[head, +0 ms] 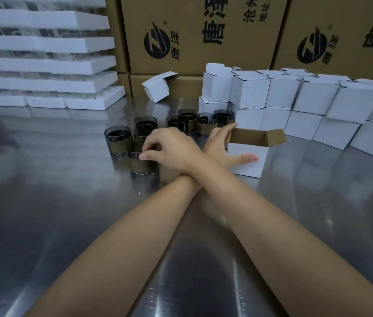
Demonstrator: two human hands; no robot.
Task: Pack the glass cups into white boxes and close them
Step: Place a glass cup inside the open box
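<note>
My forearms cross over the steel table, the right one on top. My right hand reaches left, and its curled fingers and thumb pinch the rim of a dark glass cup with a brown sleeve. Several more such cups stand upright in a cluster behind it. My left hand reaches right and holds an open white box, with the thumb on its front face and the fingers at its opening. The box flaps stand up, showing the brown inside.
Closed white boxes are stacked two high in a curved row at the right. Another open white box leans behind the cups. White foam trays holding glassware are piled at the back left. Brown printed cartons form the back wall.
</note>
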